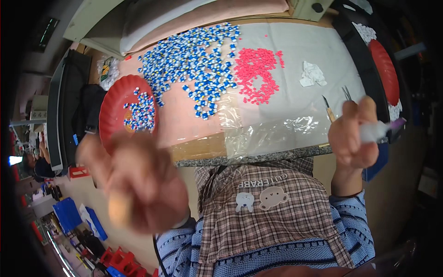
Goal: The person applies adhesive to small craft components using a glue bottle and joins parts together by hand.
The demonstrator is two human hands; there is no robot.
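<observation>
My right hand is closed round a small translucent bottle with a purple tip, held beyond the table's right front edge. Raised close to the camera, my left hand is smeared by motion; its fingers look bent, and whether they hold anything does not show. Something pale orange appears at a fingertip, too blurred to name. Just beyond this hand lies a red scalloped plate with many small blue, white and pink pieces. Blue-and-white pieces and flat pink pieces spread over the covered table.
Crumpled white tissue lies on the right of the white table cover. Near my right hand are tweezers and a wooden-handled pointed tool. Another red plate stands far right. A dark box borders the left.
</observation>
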